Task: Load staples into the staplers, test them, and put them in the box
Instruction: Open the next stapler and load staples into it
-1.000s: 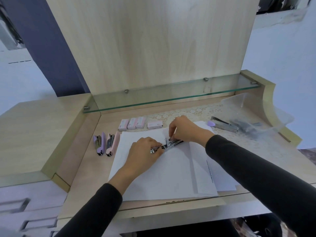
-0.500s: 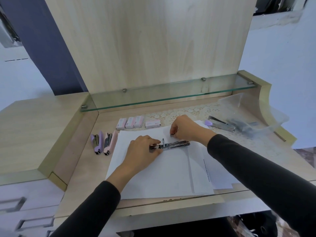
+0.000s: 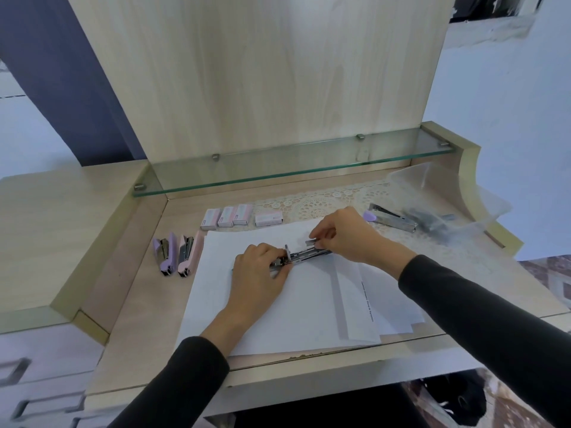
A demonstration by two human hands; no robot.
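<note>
From the head camera we see the left hand [image 3: 259,274] curled round the rear end of a silver metal stapler [image 3: 309,254]. The stapler lies opened out on the white paper sheets [image 3: 278,316] in the middle of the pale wooden desk [image 3: 145,319]. The right hand [image 3: 350,237] pinches a small silver strip [image 3: 312,241] just above the stapler's front half. It is seemingly a strip of staples, though too small for us to be sure.

Left of the paper, a purple stapler [image 3: 167,253] and a pink stapler [image 3: 191,253] lie side by side. Behind the paper we count four small pink staple boxes [image 3: 227,217]. At the far right a clear plastic box [image 3: 482,208] holds dark metal staplers [image 3: 429,218], by a cream lace mat [image 3: 324,200]. A glass shelf [image 3: 293,168] runs along the back.
</note>
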